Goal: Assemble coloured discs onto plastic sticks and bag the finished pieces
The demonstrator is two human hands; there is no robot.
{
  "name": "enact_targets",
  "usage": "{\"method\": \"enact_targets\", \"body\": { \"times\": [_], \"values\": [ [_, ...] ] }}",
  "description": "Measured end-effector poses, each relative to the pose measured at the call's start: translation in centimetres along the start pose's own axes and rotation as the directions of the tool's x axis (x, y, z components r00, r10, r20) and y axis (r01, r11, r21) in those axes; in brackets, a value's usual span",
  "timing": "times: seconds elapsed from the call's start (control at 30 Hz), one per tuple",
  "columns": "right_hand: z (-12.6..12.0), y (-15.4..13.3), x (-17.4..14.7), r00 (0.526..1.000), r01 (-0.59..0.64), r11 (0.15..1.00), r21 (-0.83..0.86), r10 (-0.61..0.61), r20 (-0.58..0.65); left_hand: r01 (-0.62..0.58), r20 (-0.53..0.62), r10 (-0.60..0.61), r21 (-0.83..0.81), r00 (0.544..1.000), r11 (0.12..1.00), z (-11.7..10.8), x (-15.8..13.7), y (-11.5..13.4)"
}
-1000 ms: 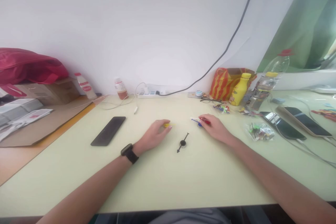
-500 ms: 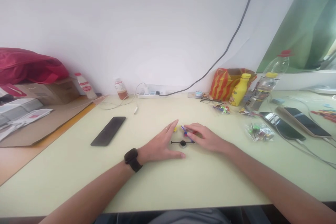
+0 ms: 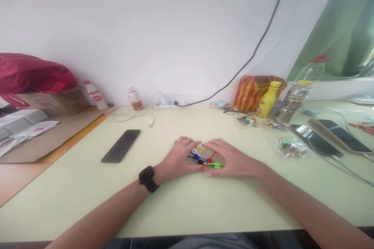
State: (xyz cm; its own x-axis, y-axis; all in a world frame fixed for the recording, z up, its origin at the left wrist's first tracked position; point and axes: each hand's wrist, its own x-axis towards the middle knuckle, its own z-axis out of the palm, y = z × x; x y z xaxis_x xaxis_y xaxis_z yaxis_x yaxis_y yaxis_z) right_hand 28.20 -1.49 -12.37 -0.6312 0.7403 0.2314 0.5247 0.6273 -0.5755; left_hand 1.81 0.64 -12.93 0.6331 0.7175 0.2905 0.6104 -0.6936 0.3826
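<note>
My left hand (image 3: 180, 160) and my right hand (image 3: 233, 158) curve round a small cluster of coloured plastic pieces on the table, thumbs apart from the other fingers. Each piece has a round middle and thin arms. A green piece (image 3: 217, 165) lies against my right hand's inner side. Beside it, a red piece (image 3: 209, 161) reaches toward my left thumb. A blue piece (image 3: 199, 157) and a black piece (image 3: 201, 162) lie nearer my left hand, partly overlapping. Something yellow shows behind them, partly hidden. Neither hand visibly grips a piece.
A black phone (image 3: 120, 146) lies left of my hands on the pale table (image 3: 175, 210). To the right are a clear bag of small parts (image 3: 290, 147) and two phones with cables. Bottles, a striped bag (image 3: 244, 95) and a power strip (image 3: 166, 103) line the wall.
My right hand no longer pinches the blue piece; its fingers have spread. Red and green pieces now show between my hands. My left hand has curled inward round the cluster.
</note>
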Motion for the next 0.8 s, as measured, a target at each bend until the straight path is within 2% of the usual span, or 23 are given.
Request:
{"method": "enact_targets", "body": {
  "times": [0.1,0.27,0.47,0.6,0.7,0.8],
  "values": [
    [-0.8,0.5,-0.5,0.998,-0.051,0.996,-0.079,0.055,0.043,0.011,0.002,-0.011,0.007,1.0,1.0,0.2,0.2,-0.5],
    [-0.4,1.0,-0.3,0.992,-0.124,0.992,-0.024,0.124,0.034,0.015,0.004,-0.015,-0.054,1.0,0.998,0.4,0.2,-1.0],
    [0.4,0.3,-0.1,0.987,-0.159,0.984,-0.079,0.16,0.002,0.023,0.047,-0.013,-0.215,0.999,0.976,0.1,0.0,0.0],
    [0.1,0.5,-0.4,0.985,-0.175,0.982,-0.068,0.174,-0.017,-0.019,0.037,0.027,-0.201,0.999,0.979,-0.3,0.0,0.9],
    [-0.1,0.8,-0.4,0.986,-0.161,0.984,-0.08,0.158,-0.049,-0.057,-0.008,0.056,-0.154,0.998,0.986,-0.5,0.0,1.2],
    [-0.7,0.5,-0.2,0.987,-0.069,0.99,-0.119,0.05,-0.151,-0.102,-0.032,0.098,-0.178,0.995,0.979,-0.7,0.1,1.5]
  ]
}}
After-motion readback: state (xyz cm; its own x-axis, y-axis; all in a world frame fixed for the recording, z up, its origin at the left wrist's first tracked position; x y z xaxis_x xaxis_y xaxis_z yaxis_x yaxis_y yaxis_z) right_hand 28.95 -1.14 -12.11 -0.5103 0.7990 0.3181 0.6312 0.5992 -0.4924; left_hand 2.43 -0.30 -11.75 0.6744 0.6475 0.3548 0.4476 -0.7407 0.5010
